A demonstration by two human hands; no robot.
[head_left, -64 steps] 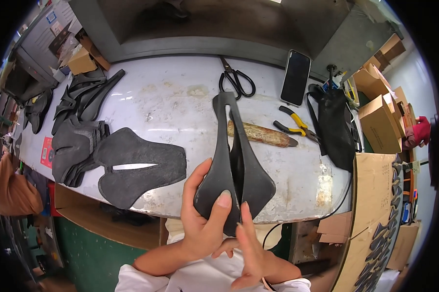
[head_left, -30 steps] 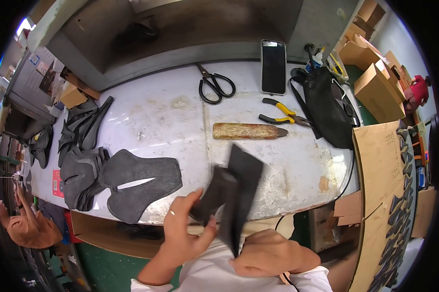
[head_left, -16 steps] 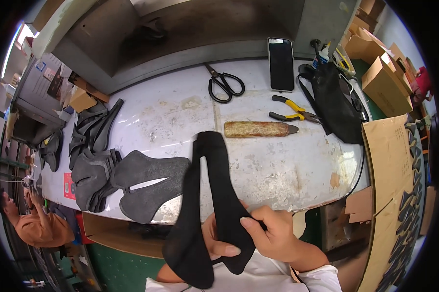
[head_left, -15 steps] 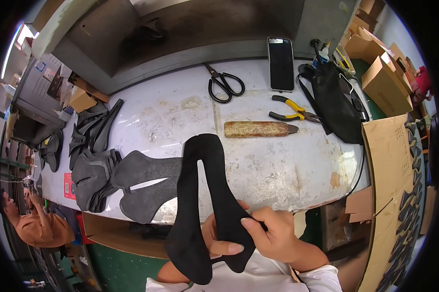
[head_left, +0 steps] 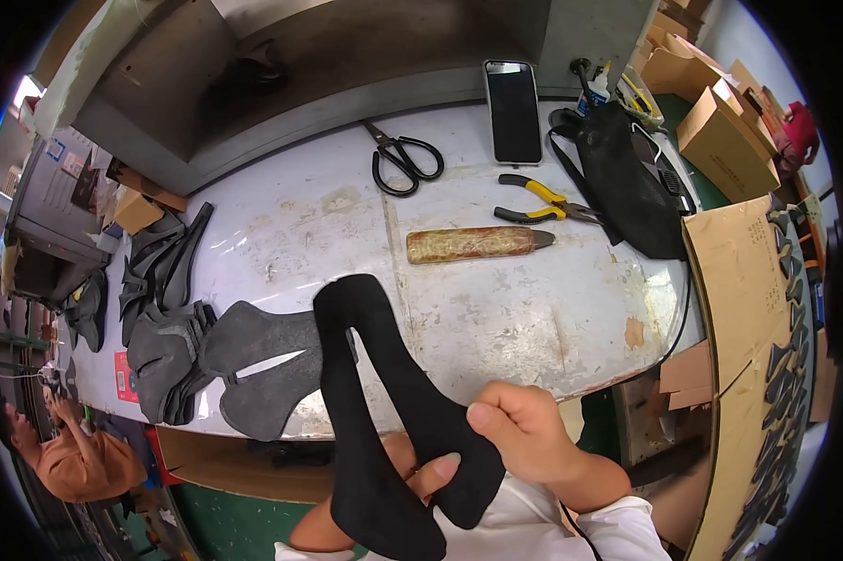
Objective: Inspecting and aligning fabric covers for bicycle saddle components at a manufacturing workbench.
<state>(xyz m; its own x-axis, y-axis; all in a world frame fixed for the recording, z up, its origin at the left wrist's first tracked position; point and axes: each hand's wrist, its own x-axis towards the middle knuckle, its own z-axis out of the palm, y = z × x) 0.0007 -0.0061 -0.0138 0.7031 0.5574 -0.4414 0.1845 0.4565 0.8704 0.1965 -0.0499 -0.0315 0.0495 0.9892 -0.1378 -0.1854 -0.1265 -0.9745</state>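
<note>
While left hand (head_left: pixel 435 475) grips one black saddle-shaped piece (head_left: pixel 409 385), right hand (head_left: pixel 526 432) pinches its edge. On bench (head_left: pixel 281 210): one scissors (head_left: pixel 386 145), one pliers (head_left: pixel 560 202), one phone (head_left: pixel 514 114), one worn-handled tool (head_left: pixel 470 245).

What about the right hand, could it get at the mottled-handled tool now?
Likely yes: bare tabletop separates the right hand from the tool, though that hand holds the black piece.

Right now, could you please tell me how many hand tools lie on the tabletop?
3: scissors at the back, yellow-black pliers beside the black pouch, a thick-handled tool near the middle. The pouch may hide more.
</note>
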